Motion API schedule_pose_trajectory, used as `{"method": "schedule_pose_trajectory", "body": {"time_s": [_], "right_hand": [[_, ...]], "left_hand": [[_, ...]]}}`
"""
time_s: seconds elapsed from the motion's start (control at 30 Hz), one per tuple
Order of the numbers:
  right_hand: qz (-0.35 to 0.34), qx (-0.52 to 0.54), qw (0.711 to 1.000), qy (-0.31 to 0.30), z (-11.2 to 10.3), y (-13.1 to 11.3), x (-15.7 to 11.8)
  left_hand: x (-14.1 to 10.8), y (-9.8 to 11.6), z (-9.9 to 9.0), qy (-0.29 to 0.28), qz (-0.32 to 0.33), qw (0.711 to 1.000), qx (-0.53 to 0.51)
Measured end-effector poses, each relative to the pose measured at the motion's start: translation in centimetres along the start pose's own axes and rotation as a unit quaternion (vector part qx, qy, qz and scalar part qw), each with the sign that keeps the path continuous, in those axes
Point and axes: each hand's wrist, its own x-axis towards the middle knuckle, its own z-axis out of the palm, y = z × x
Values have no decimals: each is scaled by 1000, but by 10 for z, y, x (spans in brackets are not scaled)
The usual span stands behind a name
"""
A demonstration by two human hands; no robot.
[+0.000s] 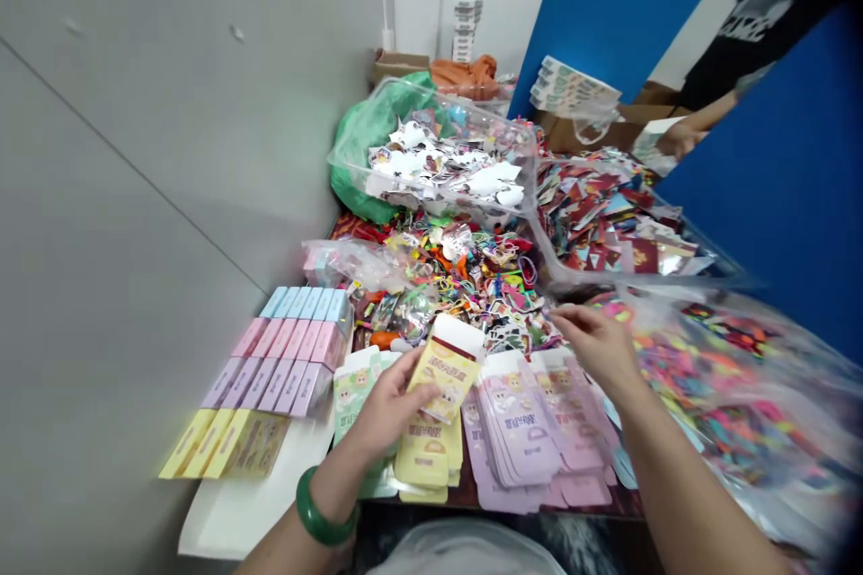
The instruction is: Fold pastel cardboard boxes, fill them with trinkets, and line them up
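Note:
My left hand (397, 400), with a green bangle on the wrist, is closed around a yellow cardboard box (445, 373) whose white top flap stands up. Over the right side of a heap of small colourful trinkets (465, 278) is my right hand (600, 346), thumb and fingers pinched together. Whatever is in that pinch is too small to make out. Below my hands lie flat stacks of unfolded boxes: yellow ones (424, 458), purple ones (519, 431), pink ones (573, 413) and green ones (354, 386) partly behind my left hand.
Finished-looking boxes (289, 368) stand in coloured rows on a white board at left. Behind the heap sit a clear tub of white cut-outs (445, 171) and a tub of reddish cards (613, 234). Plastic bags (742, 395) fill the right side. Another person's hand (684, 139) shows beyond a blue panel.

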Motion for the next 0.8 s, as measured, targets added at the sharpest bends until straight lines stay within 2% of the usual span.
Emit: {"method": "schedule_pose_trajectory", "body": {"time_s": [0.1,0.23,0.37,0.5,0.63,0.73,0.8], "right_hand": [[4,-56,998,-35,11,21,4],[22,-131,989,-60,25,26,18],[53,-186,973,-123,37,26,39],[45,-169,969,-176,42,28,47],[-10,-88,985,-150,27,25,43],[-42,-5,990,-138,1,11,32],[-85,62,982,-159,-20,-3,22]], "left_hand": [[-2,-2,-6,17,11,1000,-3],[-4,-5,-4,42,26,999,-4],[-6,-8,7,70,17,997,-19],[-7,-10,22,87,6,996,-29],[-6,-11,34,90,9,996,-17],[-3,-12,41,90,19,996,17],[-2,-14,45,91,21,995,47]]}}
